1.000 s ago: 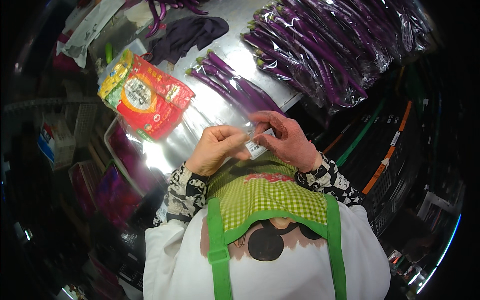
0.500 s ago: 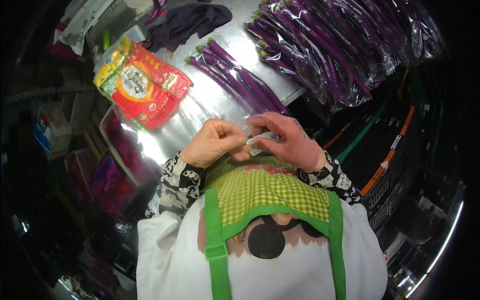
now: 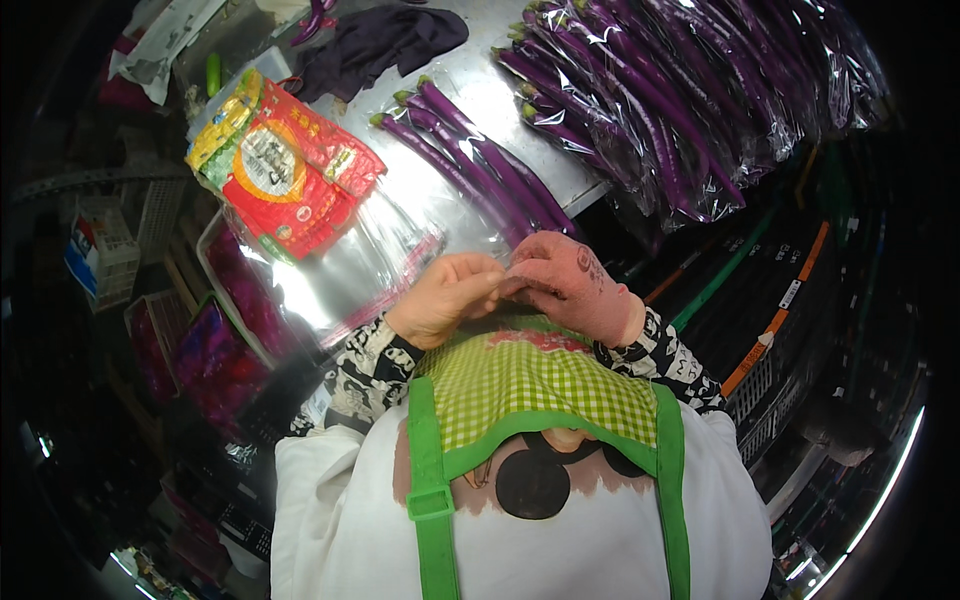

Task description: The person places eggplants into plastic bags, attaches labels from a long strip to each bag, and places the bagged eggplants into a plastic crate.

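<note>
My bare left hand point(image 3: 445, 298) and my right hand point(image 3: 578, 288), in a pink glove, meet fingertip to fingertip just in front of my apron. Both are closed in a pinch, and their fingers hide whatever lies between them. Right beyond the hands, a small bunch of long purple eggplants point(image 3: 482, 165) in clear plastic lies slantwise on the metal table point(image 3: 475, 90), its green stem ends pointing away from me. Clear plastic bags point(image 3: 375, 255) lie flat beside my left hand.
A red and yellow printed package point(image 3: 300, 190) rests on the bags at the left. Behind it is a crumpled dark cloth point(image 3: 385, 45). Many bagged eggplants point(image 3: 650, 90) are piled at the far right. Black crates point(image 3: 760, 270) with orange and green strips stand below the table's right edge.
My hands have come together. The small white printed label seen at my right fingers is now hidden. My left hand has shifted slightly right, baring a pink-edged strip of the plastic bags.
</note>
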A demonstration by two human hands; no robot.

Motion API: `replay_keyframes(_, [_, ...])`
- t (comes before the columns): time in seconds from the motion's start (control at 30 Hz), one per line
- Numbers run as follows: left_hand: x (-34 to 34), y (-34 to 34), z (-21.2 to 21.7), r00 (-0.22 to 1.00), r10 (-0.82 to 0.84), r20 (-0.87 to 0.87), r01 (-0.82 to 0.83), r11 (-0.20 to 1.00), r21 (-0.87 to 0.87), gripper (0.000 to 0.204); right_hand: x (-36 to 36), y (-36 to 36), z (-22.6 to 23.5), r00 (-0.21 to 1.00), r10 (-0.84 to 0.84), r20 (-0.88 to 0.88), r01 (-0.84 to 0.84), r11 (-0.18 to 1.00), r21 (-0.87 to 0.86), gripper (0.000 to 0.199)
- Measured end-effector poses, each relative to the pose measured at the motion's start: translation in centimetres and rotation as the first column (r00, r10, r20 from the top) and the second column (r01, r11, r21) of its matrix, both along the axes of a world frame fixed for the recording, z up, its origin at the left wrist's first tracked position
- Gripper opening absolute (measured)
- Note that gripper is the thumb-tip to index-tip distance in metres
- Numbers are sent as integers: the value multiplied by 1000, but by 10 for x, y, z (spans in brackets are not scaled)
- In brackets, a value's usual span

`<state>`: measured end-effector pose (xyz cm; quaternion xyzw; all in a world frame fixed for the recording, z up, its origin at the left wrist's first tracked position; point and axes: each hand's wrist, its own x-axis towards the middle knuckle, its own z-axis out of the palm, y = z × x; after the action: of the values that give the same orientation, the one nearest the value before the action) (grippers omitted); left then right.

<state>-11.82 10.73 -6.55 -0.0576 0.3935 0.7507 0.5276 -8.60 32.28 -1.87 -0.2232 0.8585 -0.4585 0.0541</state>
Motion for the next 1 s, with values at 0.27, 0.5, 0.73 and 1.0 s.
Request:
replay_keyframes(0.27, [10, 6, -22, 965, 237, -113, -237, 971, 16, 20, -18, 0, 20, 993, 117, -20, -118, 985, -123, 17])
replay_keyframes(0.5, [15, 5, -31, 876, 372, 308, -459, 838, 294, 28, -89, 15, 33, 955, 133, 264, 47, 814, -578, 9])
replay_keyframes(0.73, [41, 15, -34, 931, 245, 269, -306, 928, 213, 30, -175, -8, -48, 916, 303, 261, -367, 897, 247, 19])
replay_keyframes(1.0, [45, 5, -40, 908, 271, 319, -341, 921, 187, 27, -179, -19, -103, 968, 124, -220, 45, 771, 635, 70])
